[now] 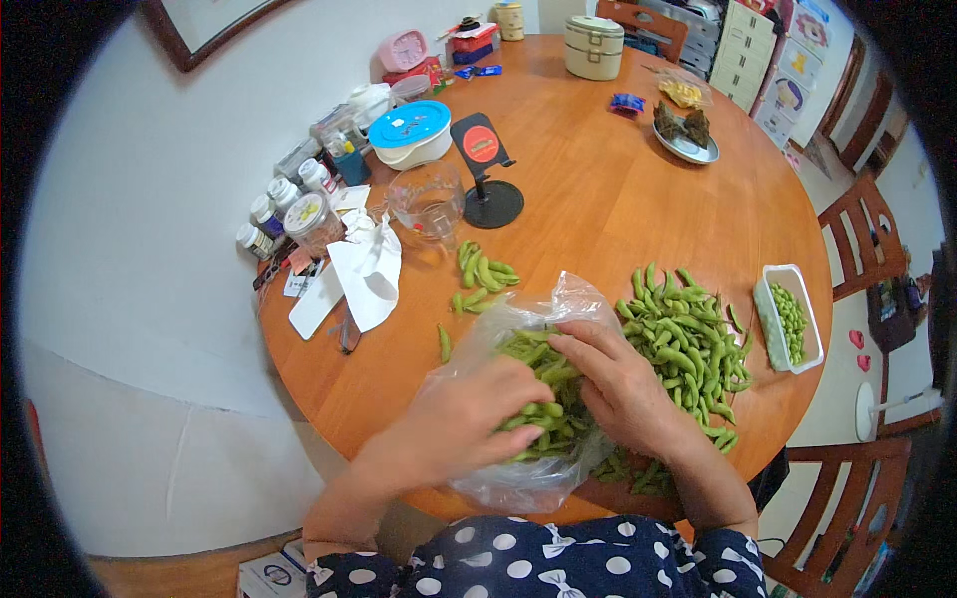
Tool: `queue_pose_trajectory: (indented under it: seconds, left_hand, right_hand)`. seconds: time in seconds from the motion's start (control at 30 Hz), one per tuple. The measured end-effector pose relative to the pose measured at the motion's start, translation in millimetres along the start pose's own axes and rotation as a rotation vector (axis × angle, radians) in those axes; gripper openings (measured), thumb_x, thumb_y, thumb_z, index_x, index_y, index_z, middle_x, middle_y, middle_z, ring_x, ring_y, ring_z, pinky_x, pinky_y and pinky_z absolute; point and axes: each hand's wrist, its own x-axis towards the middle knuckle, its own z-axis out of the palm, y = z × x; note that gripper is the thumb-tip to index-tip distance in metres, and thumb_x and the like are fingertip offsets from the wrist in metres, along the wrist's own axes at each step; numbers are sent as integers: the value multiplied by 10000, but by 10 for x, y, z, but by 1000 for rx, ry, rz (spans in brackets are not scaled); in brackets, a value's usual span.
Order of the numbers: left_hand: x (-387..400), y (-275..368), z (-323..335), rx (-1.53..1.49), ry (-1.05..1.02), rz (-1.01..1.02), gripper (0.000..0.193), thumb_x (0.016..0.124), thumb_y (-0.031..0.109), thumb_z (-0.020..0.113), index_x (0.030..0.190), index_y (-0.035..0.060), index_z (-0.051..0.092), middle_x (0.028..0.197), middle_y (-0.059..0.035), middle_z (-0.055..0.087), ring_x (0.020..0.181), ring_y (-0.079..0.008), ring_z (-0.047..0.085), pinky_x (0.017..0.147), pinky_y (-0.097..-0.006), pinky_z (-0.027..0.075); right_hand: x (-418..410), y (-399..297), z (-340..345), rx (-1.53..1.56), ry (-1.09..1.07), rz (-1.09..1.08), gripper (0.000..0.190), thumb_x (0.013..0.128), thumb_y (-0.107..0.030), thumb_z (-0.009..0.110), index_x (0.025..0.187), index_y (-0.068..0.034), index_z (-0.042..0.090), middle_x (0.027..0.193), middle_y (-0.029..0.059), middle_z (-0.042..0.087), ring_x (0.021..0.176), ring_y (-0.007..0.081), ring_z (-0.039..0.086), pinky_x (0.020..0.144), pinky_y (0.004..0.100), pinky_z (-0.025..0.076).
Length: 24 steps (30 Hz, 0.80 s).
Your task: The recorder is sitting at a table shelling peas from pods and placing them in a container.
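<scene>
A clear plastic bag (516, 493) of green edamame pods (549, 445) lies spread at the table's near edge. Over its mouth is my left hand (478, 411), slightly blurred, thumb and fingers around some pods; whether it grips any is unclear. My right hand (617, 381) reaches in from the other side, fingertips on the pods near the bag's rim, and its grip is partly hidden. Right of the bag spreads a large heap of edamame pods (684, 344). A smaller group of pods (486, 273) lies beyond the bag, to the left. Shelled green beans (787, 318) partly fill a white plastic tray (768, 329).
On the round wooden table (583, 202), a black phone stand (493, 205) and a clear bowl (426, 198) stand past the pods. Paper (366, 276), jars and bottles crowd the left edge. Farther off are a plate (691, 153) with leaf-wrapped food and a lidded container (594, 48).
</scene>
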Motion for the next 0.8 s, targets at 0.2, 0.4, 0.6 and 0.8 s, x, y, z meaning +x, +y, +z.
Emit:
queue_pose_trajectory:
  seconds: [0.2, 0.4, 0.6, 0.8]
  left_hand:
    - [169, -19, 332, 269, 10, 30, 405, 872, 262, 747, 1214, 75, 636, 1244, -141, 605, 1106, -354, 626, 909, -444, 539]
    - [209, -80, 204, 279, 170, 110, 384, 893, 248, 721, 1221, 58, 661, 1214, -142, 633, 1101, -345, 626, 926, -426, 529]
    - [338, -464, -175, 185, 275, -109, 316, 901, 109, 680, 1206, 26, 673, 1234, -187, 637, 1134, -366, 615, 981, -434, 501]
    - [515, -1071, 5, 461, 43, -121, 547, 875, 24, 630, 1411, 71, 536, 1509, -262, 422, 1392, -437, 420, 1132, -473, 399]
  right_hand:
    - [9, 44, 34, -22, 78, -73, 514, 749, 91, 586, 1260, 34, 589, 1258, 247, 598, 1167, 430, 590, 1003, 482, 491]
    - [-6, 39, -1, -8, 100, -44, 516, 758, 92, 572, 1271, 36, 585, 1263, 243, 600, 1172, 428, 590, 1003, 476, 493]
    - [-36, 24, -24, -11, 45, 16, 583, 786, 161, 518, 1346, 4, 561, 1346, 221, 562, 1245, 411, 564, 1042, 431, 483]
    - [-28, 12, -26, -11, 53, 24, 561, 787, 168, 509, 1318, 6, 586, 1351, 208, 575, 1261, 396, 562, 1050, 423, 480]
